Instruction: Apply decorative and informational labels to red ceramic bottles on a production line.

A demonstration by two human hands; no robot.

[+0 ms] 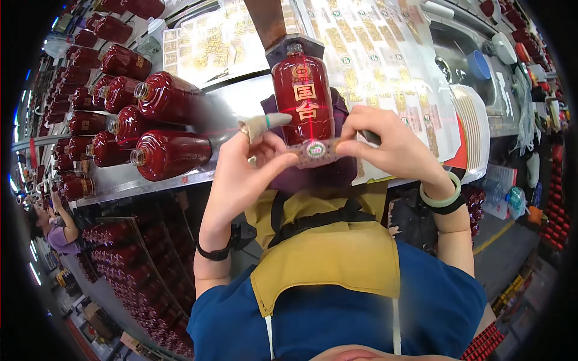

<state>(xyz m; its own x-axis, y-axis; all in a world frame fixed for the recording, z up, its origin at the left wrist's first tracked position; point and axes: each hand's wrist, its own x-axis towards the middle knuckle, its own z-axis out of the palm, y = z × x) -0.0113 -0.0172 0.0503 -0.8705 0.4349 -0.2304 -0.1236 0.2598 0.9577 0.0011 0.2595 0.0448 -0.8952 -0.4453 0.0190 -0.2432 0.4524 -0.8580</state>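
Note:
A dark red glass bottle (327, 99) with gold characters lies in front of me, its neck pointing away, on a dark purple cloth (289, 179). Thin red light lines cross its front. Both hands stretch a small patterned label (328, 154) with a round green and white emblem across the bottle's base end. My left hand (250, 159) pinches the label's left end; a pale finger cover is on one finger, whose tip is by the bottle's side. The label's right end is pinched by my right hand (388, 141). Whether the label touches the glass I cannot tell.
Several more red bottles (171, 154) lie on the table at the left. Sheets of gold labels (394, 75) cover the bright surface at the back and right. A metal post (265, 18) stands behind the bottle. A blue cup (478, 64) is at the far right.

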